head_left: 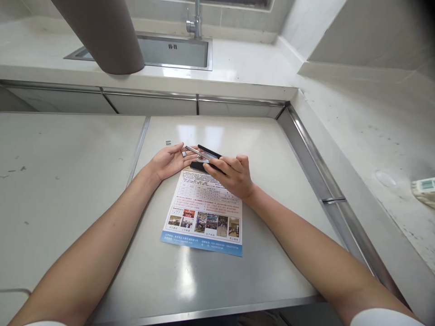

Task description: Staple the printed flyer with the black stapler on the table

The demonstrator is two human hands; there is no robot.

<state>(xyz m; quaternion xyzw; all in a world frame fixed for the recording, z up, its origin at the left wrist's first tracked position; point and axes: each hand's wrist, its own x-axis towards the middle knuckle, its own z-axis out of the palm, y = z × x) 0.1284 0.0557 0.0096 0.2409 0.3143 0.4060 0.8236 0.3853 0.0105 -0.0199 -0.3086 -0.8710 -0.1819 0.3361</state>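
Observation:
My right hand (234, 174) grips a black stapler (210, 151) above the middle of the table. The stapler is opened up: its silver magazine stands apart from the black top arm and black base. My left hand (171, 162) is palm up with its fingers stretched out beside and partly behind the stapler's front end. A small silvery piece shows at its fingers; I cannot tell whether it is a staple strip or a ring. A small staple strip (168, 142) lies on the table behind my left hand. Below both hands is a printed flyer (204, 213) with a blue bottom edge.
The white table (149, 276) has a seam left of the flyer. Behind it, a counter holds a steel sink (210, 54) and a faucet (194, 25). A thick brown post (108, 36) stands in front of the sink. A pale package (424, 190) sits on the right ledge.

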